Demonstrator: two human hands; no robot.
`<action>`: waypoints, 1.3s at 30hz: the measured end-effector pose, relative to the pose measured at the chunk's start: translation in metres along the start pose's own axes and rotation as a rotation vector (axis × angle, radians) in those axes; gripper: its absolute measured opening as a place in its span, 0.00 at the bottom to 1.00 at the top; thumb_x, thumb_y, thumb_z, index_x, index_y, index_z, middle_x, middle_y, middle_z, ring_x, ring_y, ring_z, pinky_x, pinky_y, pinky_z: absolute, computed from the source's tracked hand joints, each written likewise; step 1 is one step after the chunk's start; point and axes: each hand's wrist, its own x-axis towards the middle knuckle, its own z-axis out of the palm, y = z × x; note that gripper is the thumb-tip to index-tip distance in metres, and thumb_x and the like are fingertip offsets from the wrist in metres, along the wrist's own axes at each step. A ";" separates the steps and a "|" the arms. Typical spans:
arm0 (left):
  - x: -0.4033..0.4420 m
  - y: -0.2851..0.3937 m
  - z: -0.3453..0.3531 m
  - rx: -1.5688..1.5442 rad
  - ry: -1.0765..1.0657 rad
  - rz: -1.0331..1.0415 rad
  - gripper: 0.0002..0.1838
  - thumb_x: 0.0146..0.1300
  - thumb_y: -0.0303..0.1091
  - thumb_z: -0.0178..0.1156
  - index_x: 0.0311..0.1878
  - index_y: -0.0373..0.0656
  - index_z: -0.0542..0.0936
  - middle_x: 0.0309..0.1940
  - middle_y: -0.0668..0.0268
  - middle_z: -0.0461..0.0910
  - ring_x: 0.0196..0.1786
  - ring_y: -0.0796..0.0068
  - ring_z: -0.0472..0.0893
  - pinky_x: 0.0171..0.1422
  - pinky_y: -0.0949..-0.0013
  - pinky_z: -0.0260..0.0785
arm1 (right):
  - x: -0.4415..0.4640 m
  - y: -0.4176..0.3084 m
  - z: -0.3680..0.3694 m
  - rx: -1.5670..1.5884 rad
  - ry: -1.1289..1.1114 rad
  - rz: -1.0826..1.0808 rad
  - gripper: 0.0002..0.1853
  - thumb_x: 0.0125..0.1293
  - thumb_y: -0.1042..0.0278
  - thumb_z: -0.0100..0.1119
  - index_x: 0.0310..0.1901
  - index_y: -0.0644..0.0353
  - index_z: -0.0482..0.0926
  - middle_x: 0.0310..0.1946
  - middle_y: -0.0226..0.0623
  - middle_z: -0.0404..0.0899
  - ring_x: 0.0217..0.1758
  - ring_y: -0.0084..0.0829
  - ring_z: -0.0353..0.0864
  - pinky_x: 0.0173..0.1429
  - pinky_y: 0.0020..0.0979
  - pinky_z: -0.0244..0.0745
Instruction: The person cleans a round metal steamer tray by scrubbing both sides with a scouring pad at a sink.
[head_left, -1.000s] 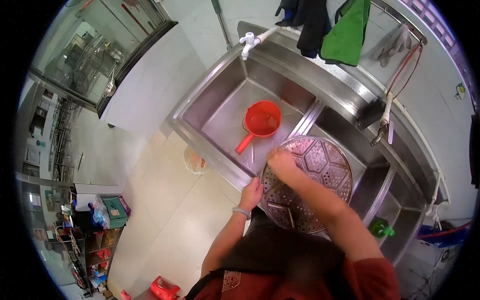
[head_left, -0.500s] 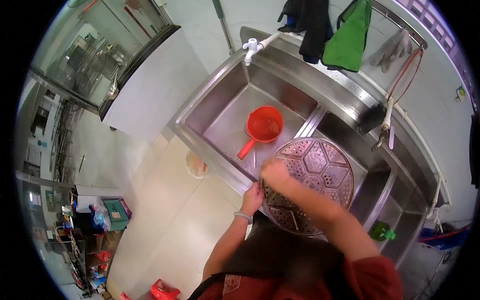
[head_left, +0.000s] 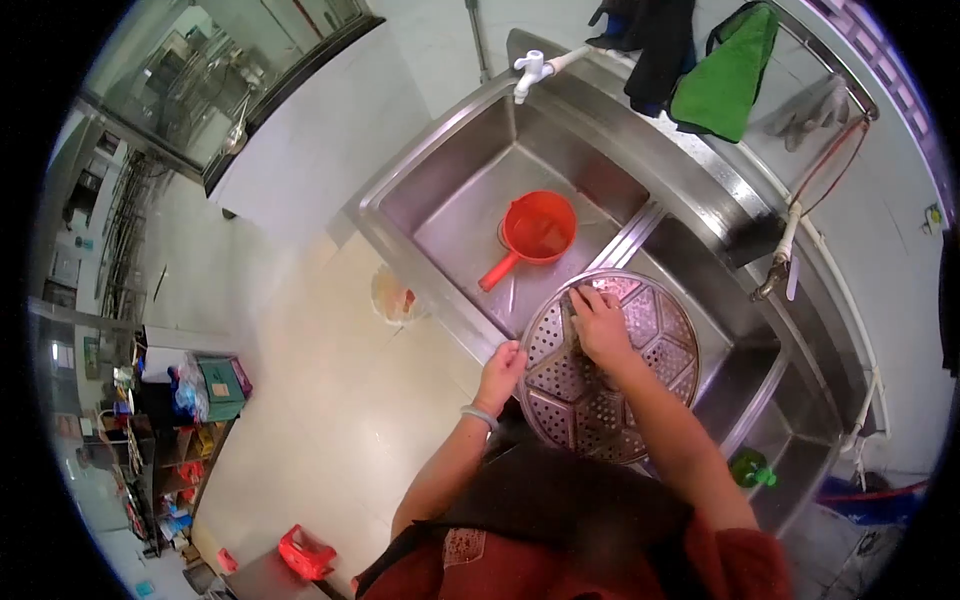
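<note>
A round metal steamer tray [head_left: 555, 375] with small holes and raised ribs lies tilted over the front of the sink, close to my body. My left hand [head_left: 500, 375] is closed on its left rim, thumb on top. On the tray's upper part, my right hand [head_left: 602, 325] presses down with curled fingers. Something dark shows beneath those fingertips, too hidden to name. A red plastic dipper [head_left: 540, 228] with water in it sits in the left basin, its handle pointing towards me.
The steel sink [head_left: 420, 235] has several basins. A white tap [head_left: 530, 72] and a metal tap [head_left: 775, 272] reach over it. A green bottle [head_left: 750, 467] lies in the right basin. Cloths [head_left: 725, 75] and a glove hang behind. A clear bag [head_left: 393, 297] is on the floor.
My right hand has moved right across the tray, from near its left edge to its upper middle. The tray appears turned, and my left hand stays at its rim. The view shifted slightly.
</note>
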 end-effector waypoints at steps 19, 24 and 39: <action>-0.038 -0.035 0.007 0.295 0.058 0.378 0.09 0.63 0.27 0.57 0.46 0.38 0.74 0.29 0.52 0.80 0.34 0.55 0.82 0.40 0.57 0.72 | -0.054 -0.074 0.004 0.160 -0.218 -0.473 0.07 0.54 0.68 0.55 0.34 0.56 0.79 0.33 0.34 0.72 0.40 0.39 0.74 0.41 0.38 0.73; -0.030 -0.040 -0.006 0.355 -0.085 0.045 0.10 0.69 0.23 0.54 0.52 0.36 0.74 0.44 0.63 0.83 0.45 0.79 0.80 0.51 0.74 0.72 | -0.006 -0.041 0.016 0.061 -0.145 -0.170 0.05 0.54 0.68 0.55 0.31 0.56 0.79 0.32 0.36 0.73 0.39 0.40 0.75 0.41 0.40 0.73; -0.043 0.010 0.010 0.346 -0.047 0.046 0.04 0.67 0.24 0.57 0.43 0.37 0.74 0.27 0.74 0.70 0.31 0.84 0.66 0.35 0.76 0.64 | -0.036 -0.043 -0.008 -0.082 -0.254 -0.112 0.06 0.54 0.66 0.57 0.31 0.56 0.81 0.33 0.37 0.76 0.38 0.39 0.79 0.42 0.36 0.77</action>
